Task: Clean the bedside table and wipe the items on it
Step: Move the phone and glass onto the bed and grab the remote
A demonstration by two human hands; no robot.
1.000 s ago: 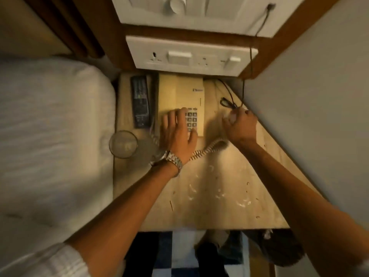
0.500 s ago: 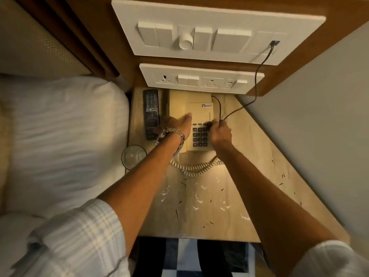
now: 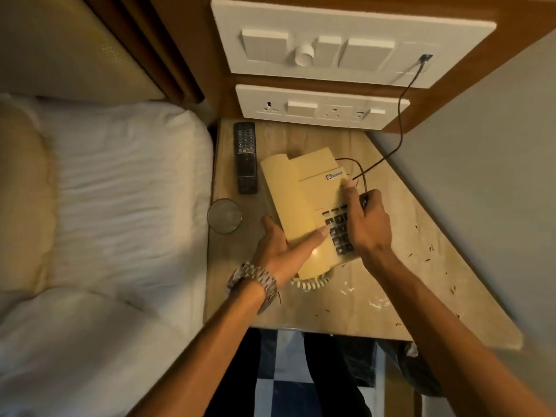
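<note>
Both hands grip a cream desk phone (image 3: 304,203) over the bedside table (image 3: 391,236). Left hand (image 3: 282,248), w/ metal watch (image 3: 255,279) on the wrist, cups the handset side: thumb on top, fingers curled under the near-left edge. Right hand (image 3: 365,224) clamps the keypad side, thumb pressed near the logo, fingers wrapped around the right edge along w/ a thin black cord (image 3: 400,124). Vs. half a sec ago, the phone is turned at an angle and sits nearer the table's middle, no longer square against the wall panel. Coiled cord (image 3: 313,282) bunches under its near end. Remote (image 3: 246,158) and glass (image 3: 224,216) lie left of the phone, by the bed. Small dark and white crumbs dot the tabletop.
</note>
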